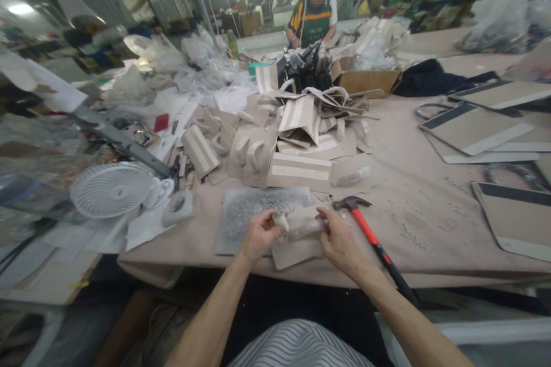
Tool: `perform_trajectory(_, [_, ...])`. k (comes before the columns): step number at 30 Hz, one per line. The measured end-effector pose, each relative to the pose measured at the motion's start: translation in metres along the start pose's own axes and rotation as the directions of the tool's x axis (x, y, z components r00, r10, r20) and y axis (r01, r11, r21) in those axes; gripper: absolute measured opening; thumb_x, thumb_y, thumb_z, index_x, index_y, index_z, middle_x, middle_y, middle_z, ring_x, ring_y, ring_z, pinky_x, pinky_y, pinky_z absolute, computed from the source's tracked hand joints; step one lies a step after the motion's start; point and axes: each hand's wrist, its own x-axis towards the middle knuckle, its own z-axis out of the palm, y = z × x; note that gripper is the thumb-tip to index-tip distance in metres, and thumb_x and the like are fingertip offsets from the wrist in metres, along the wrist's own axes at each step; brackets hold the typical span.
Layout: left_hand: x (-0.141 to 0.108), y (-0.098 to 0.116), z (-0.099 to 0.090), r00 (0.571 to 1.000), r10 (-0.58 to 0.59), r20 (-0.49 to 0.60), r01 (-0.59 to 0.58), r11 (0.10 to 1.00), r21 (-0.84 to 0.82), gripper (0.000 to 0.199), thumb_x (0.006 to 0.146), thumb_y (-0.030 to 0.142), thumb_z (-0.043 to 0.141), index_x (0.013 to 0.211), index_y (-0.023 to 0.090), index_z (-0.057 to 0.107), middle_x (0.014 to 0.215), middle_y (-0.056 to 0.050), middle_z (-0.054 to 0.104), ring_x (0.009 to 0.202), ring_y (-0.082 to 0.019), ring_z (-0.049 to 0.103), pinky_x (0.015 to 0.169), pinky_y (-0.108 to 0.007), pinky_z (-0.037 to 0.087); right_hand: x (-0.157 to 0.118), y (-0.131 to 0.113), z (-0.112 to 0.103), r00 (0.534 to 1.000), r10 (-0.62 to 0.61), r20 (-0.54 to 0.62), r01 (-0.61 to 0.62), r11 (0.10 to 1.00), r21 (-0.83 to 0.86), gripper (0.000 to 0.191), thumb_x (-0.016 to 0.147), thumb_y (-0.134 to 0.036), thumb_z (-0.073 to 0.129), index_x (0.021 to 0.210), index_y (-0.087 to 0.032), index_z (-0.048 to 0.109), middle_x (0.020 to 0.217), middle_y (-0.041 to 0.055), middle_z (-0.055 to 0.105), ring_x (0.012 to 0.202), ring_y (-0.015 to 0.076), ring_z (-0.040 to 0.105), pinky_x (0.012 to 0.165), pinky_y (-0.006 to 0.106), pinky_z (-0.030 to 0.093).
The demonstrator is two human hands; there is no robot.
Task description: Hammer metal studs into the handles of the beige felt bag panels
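A beige bag panel (297,252) with a handle wrapped in clear plastic (303,230) is held between my hands, over the right part of a grey speckled slab (239,215). My left hand (261,234) is closed on the wrapped handle's left end, fingertips pinched together. On the right side my right hand (337,236) pinches the panel's upper edge near the other end of the handle. To the right of that hand lies a hammer (365,226) with a red and black grip, its head pointing away from me.
Beige panels and wrapped handles (299,169) are piled behind the slab. A white fan (112,189) stands at left. Small metal bits (415,237) lie scattered right of the hammer, with larger panels (516,218) at far right. Another person (316,23) works across the table.
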Motion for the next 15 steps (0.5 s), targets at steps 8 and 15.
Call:
perform_trajectory(8, [0.001, 0.015, 0.056, 0.923, 0.095, 0.372, -0.257, 0.873, 0.415, 0.019, 0.068, 0.012, 0.071, 0.086, 0.018, 0.075, 0.091, -0.005, 0.07, 0.087, -0.021, 0.063, 0.082, -0.031, 0.051, -0.005, 0.0, -0.008, 0.993, 0.029, -0.114, -0.018, 0.995, 0.097, 0.06, 0.072, -0.008, 0.041, 0.13, -0.019, 0.047, 0.115, 0.0089, 0.062, 0.078, 0.0148, 0.061, 0.078, 0.034, 0.054])
perform_trajectory(15, [-0.067, 0.002, -0.076, 0.981, -0.061, -0.183, 0.14, 0.879, 0.456, 0.044, 0.06, 0.051, 0.081, 0.088, 0.018, 0.075, 0.078, -0.004, 0.075, 0.076, -0.028, 0.07, 0.068, -0.034, 0.059, 0.03, 0.045, -0.051, 0.907, 0.106, -0.408, -0.193, 0.965, -0.178, 0.043, 0.08, -0.015, 0.04, 0.122, -0.016, 0.052, 0.105, 0.0119, 0.062, 0.089, 0.0213, 0.063, 0.083, 0.037, 0.053])
